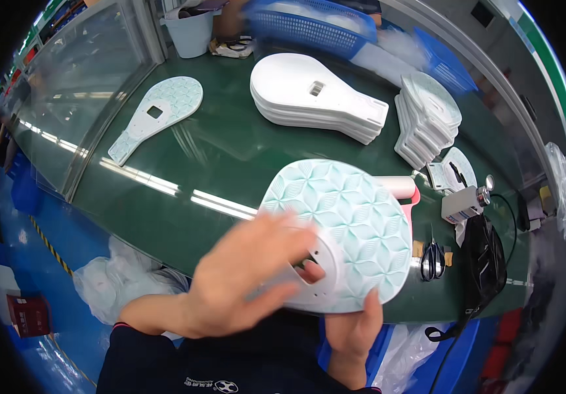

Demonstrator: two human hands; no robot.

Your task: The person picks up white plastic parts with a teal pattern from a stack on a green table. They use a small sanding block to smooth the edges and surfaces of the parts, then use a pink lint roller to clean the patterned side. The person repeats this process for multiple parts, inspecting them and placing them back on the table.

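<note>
A paddle-shaped plastic panel [362,243] with a pale green leaf pattern is held up over the near edge of the table. My right hand [355,325] grips its lower rim from beneath, thumb on the front face. A fingertip shows through the panel's square cutout. My left hand [240,272], blurred by motion, is over the panel's narrower part with thumb and fingers apart; whether it touches the surface is unclear. Partly behind the panel lies a pink-handled roller [398,186] with a white cylinder.
On the green table [217,157] lie another patterned panel [171,102], a stack of white panels [296,79] and a stack of patterned pieces [427,118]. At right are a pump bottle [465,205], scissors [433,259] and a black pouch [483,262]. Blue baskets [309,26] line the back.
</note>
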